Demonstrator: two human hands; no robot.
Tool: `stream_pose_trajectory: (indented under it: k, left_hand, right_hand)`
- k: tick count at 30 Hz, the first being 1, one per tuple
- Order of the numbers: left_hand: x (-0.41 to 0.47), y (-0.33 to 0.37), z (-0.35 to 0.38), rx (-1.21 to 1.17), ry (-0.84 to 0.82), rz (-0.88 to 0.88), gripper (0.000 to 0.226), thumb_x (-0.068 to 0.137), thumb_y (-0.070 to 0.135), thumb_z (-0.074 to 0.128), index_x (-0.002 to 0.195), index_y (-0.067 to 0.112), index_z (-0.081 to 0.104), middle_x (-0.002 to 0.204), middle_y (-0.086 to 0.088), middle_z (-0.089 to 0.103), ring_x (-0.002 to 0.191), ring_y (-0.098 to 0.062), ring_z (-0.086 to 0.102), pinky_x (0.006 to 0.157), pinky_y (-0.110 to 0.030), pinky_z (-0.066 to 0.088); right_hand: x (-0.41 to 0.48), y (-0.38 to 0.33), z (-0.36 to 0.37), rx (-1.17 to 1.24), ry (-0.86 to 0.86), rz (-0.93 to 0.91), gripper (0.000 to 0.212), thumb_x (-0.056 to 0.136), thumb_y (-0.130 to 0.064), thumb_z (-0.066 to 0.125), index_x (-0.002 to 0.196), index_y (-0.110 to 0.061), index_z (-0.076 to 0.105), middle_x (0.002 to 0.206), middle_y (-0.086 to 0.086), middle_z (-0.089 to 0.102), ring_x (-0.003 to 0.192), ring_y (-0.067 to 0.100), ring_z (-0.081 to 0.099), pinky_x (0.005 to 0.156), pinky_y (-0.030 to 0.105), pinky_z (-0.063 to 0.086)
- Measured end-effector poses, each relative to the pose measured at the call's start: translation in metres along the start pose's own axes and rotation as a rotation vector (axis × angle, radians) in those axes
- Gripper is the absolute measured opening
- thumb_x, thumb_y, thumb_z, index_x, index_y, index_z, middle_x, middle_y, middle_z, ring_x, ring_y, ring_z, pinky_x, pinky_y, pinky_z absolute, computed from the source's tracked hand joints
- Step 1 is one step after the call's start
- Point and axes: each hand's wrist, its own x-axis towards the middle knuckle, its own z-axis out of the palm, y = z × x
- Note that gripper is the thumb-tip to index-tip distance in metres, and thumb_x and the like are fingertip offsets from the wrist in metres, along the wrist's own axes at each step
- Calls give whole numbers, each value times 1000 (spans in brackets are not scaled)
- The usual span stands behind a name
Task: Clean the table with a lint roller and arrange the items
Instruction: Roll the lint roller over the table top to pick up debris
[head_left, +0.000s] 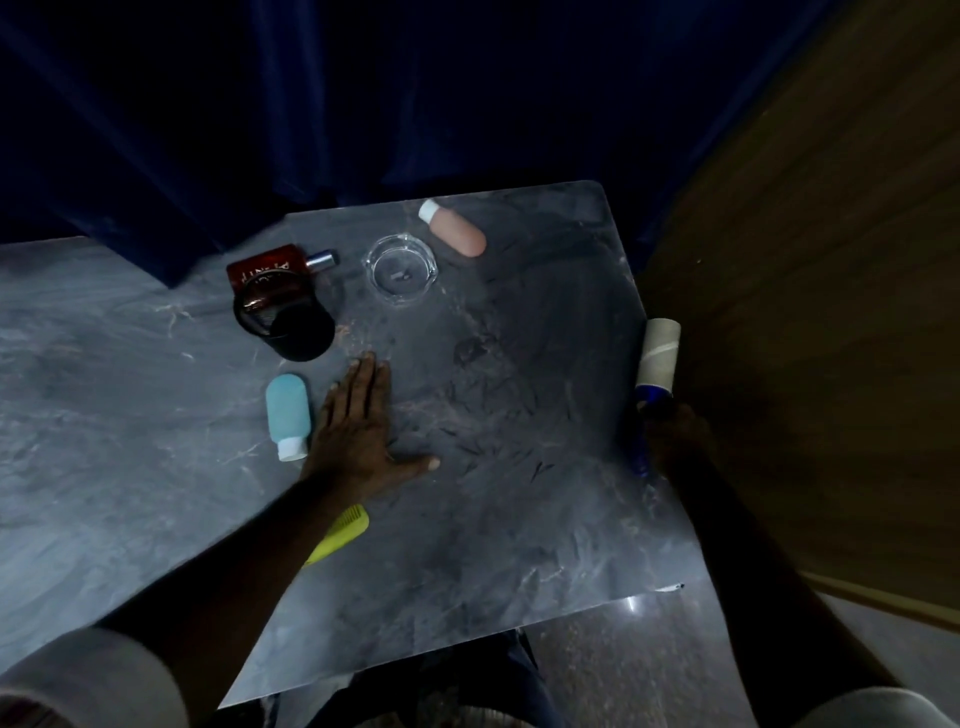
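Note:
My right hand (675, 434) grips the blue handle of a lint roller (657, 358) at the table's right edge, its pale roll pointing away from me. My left hand (358, 421) rests flat on the grey marbled table (519, 519), fingers straight. Dark hair-like bits (493, 415) lie scattered on the surface to the right of that hand. A blue squeeze bottle (288, 415) lies just left of my left hand. Part of a yellow comb (340, 535) shows from under my left forearm.
At the back stand a clear glass ashtray (400, 270), a pink squeeze bottle (457, 234) on its side, a red perfume bottle (275, 273) and a black round cup (291, 327). Blue curtain (363, 104) hangs behind; a wooden panel (831, 260) stands right.

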Motion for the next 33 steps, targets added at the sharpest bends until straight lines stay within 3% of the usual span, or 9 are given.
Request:
stream_pose_trajectory:
  k: [11,15,18,23,33]
  left_hand:
    - [-4,1,-8,-25,-13,-17,149,60,102,52,170,15,3,180,-9,1,166,-32,8,132,-54,16]
    - [-4,1,-7,-26,-8,-24,150,59,103,53,170,16,2,180,-8,0,166,-30,7,132,-53,16]
    - [-3,1,-6,-41,10,-33,150,59,101,56,170,17,3,180,-9,2,166,-30,9,132,-52,16]
    - [-2,-1,-4,-51,9,-36,150,59,104,53,170,18,-1,180,-6,-2,166,-27,3,133,-49,10]
    - [-3,-1,-3,-96,29,-38,150,59,101,57,170,17,0,180,-6,-3,166,-24,0,133,-47,5]
  right_hand:
    - [-2,-22,9,-133,-56,-142,44,105,-32,47,136,-3,56,136,23,59,126,37,56,109,44,42]
    - [-14,-47,26,-155,-23,-232,39,103,-32,50,125,-4,65,124,21,66,114,33,64,97,37,47]
    - [-22,-67,38,-169,-89,-276,37,103,-28,46,130,-7,62,131,18,63,122,34,60,104,40,45]
    - [-39,-98,62,-204,-59,-324,42,102,-43,44,123,-12,63,125,19,67,117,38,63,99,41,48]
    - [-82,-143,104,-345,-59,-530,39,101,-43,42,119,-17,64,116,13,72,110,34,68,91,38,51]
